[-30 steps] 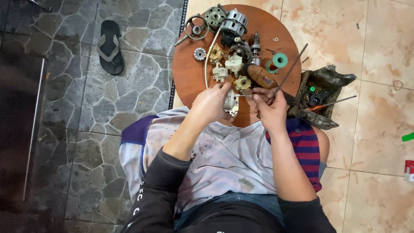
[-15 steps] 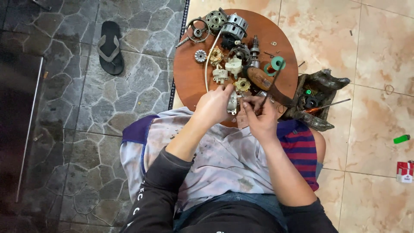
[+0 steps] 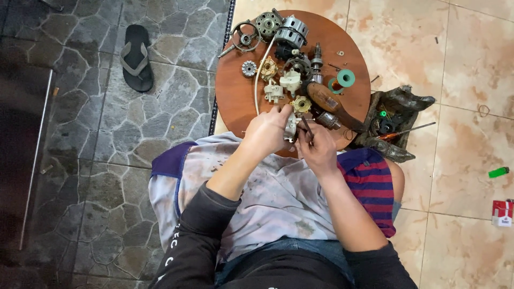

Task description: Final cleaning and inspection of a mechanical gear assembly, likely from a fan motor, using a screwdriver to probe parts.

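Observation:
My left hand [image 3: 266,132] grips a small pale metal part [image 3: 292,128] over the near edge of a round brown table [image 3: 234,92]. Close beside it, my right hand [image 3: 319,151] holds a thin dark tool [image 3: 306,127] whose tip meets that part. Just beyond my hands lie a brass gear piece [image 3: 301,104], a white plastic part [image 3: 290,81] and a brown wooden-handled tool [image 3: 327,103].
Motor parts crowd the table's far side: a metal stator [image 3: 292,30], a round gear [image 3: 249,68], a green spool [image 3: 345,78]. A dark bag of tools [image 3: 393,123] sits right of the table. A sandal [image 3: 136,56], a green lighter [image 3: 498,172] and a red packet [image 3: 501,212] lie on the floor.
My right hand has drawn in towards my left, bringing the thin tool onto the small part. Both hands now sit closer to my body at the table's near edge.

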